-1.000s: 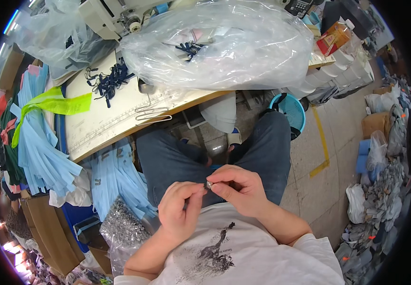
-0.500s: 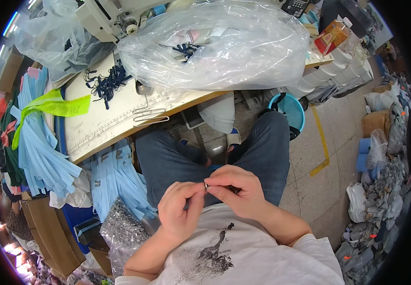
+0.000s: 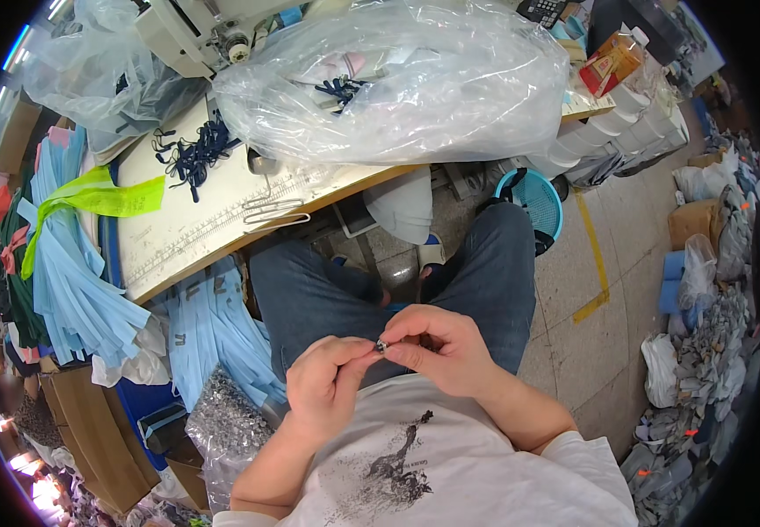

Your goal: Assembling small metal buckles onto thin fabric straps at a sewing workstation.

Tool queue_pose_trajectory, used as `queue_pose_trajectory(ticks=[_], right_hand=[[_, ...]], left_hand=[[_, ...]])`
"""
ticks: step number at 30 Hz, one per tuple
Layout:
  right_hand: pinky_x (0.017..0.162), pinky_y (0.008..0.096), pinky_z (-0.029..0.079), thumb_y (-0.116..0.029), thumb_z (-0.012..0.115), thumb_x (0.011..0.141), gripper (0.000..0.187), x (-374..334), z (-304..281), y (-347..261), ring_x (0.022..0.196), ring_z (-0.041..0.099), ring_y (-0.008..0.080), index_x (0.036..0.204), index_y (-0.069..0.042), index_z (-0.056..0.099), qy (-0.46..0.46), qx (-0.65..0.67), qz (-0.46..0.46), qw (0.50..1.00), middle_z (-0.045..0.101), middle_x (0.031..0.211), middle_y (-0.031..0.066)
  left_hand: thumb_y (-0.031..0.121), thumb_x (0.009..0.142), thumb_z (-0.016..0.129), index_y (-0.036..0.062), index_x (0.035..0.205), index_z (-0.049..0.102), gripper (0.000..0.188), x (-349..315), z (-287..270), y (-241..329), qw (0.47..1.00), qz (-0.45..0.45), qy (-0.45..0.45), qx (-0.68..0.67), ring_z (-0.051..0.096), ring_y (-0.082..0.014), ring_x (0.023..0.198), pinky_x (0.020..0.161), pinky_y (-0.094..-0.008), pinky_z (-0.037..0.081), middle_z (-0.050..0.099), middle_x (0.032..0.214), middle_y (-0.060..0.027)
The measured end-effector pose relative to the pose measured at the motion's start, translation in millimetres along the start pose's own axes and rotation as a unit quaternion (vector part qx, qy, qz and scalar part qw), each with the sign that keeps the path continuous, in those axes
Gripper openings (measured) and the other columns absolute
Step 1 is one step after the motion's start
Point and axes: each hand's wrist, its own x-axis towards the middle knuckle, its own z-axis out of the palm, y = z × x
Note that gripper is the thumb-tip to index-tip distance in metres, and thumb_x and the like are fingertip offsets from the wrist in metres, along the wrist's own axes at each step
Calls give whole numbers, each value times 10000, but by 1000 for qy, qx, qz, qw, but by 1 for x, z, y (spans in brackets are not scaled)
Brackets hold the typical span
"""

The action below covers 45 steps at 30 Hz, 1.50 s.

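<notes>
Above my lap, my left hand point(image 3: 325, 386) and my right hand point(image 3: 443, 353) meet fingertip to fingertip. Both are closed in a pinch on one small shiny metal piece point(image 3: 381, 347), silver and dark, too small to name more closely. A dark patch shows under the curled fingers of my right hand, and what it is cannot be made out. Beside my left forearm sits a clear plastic bag point(image 3: 229, 420) full of small grey, glinting pieces. Dark navy cord loops point(image 3: 197, 151) lie in a heap on the white worktable point(image 3: 178, 237).
A big clear plastic bag point(image 3: 397, 97) covers much of the table beside a sewing machine point(image 3: 182, 35). Light blue fabric strips point(image 3: 72, 263) hang at the left, near a cardboard box point(image 3: 94, 430). A blue basket point(image 3: 542, 206) stands right of my knee. Fabric scraps point(image 3: 705, 351) pile up far right.
The fingertips have shifted slightly around the small metal piece, and more of it shows now. My left hand has tilted a little to the left. The surroundings stay the same.
</notes>
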Motion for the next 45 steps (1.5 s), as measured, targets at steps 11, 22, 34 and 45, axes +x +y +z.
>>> queue_pose_trajectory(ticks=[11, 22, 34, 45], right_hand=[[550, 182, 404, -4, 676, 846, 152, 5, 2, -5, 656, 529, 39, 996, -22, 664, -3, -101, -45, 994, 627, 888, 25], [544, 178, 397, -5, 671, 852, 135, 6, 1, -8, 653, 530, 38, 985, -19, 659, 1, -92, -40, 995, 624, 880, 27], [551, 170, 418, 15, 645, 862, 185, 2, 4, 2, 665, 550, 31, 1045, -13, 630, 20, -22, -48, 998, 631, 905, 26], [527, 145, 356, 12, 630, 859, 181, 0, 1, -1, 629, 468, -22, 1015, -51, 564, 72, -11, 0, 997, 576, 828, -41]], left_hand=[[-33, 799, 684, 2, 911, 631, 129, 9, -6, 0, 996, 82, -23, 38, 613, -205, 622, 570, -280, 471, 667, 766, -107], [-91, 765, 670, 2, 968, 606, 233, 12, -9, 0, 988, 126, -37, 80, 612, -232, 645, 586, -300, 481, 673, 873, -116], [-15, 732, 738, 12, 1000, 622, 293, 13, -7, 5, 990, 81, -70, 87, 576, -222, 594, 540, -299, 460, 658, 815, -87], [-71, 709, 734, 8, 925, 636, 250, 11, -7, -2, 995, 81, -46, 34, 584, -168, 619, 549, -264, 449, 664, 782, -85]])
